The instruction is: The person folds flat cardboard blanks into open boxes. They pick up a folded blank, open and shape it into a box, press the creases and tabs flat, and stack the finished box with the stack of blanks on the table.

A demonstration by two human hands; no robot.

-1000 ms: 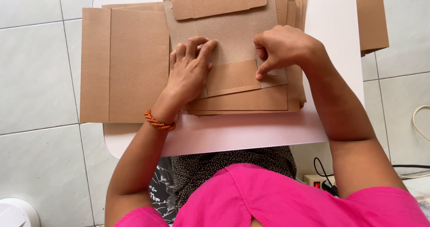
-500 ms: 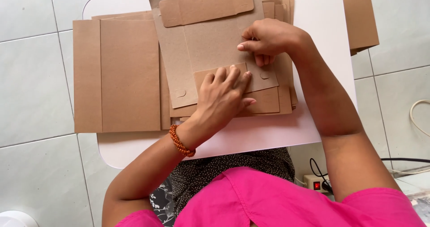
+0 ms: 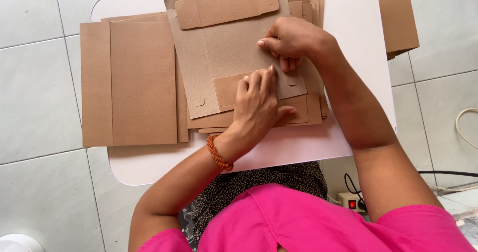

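A flat brown cardboard box blank lies tilted on top of a stack of like blanks on the white counter; its long top flap is folded over at the far edge, and a smaller bottom flap is folded up at the near edge. The left hand lies flat on that bottom flap, fingers held close together and pointing away from the body, thumb out to the side on the stack; it presses down and grips nothing. The right hand sits just beyond it at the blank's right edge, fingers curled and thumb pressed to forefinger, pinching the cardboard's side; what exactly lies between the fingertips is hidden. The two hands are near each other, almost touching. An orange beaded bracelet rings the left wrist. To the left on the counter lies a second pile of larger folded cardboard sheets, its edge hanging past the counter's side; more cardboard shows at the far right. Below, grey floor tiles, a power strip with a red switch and a pink shirt.
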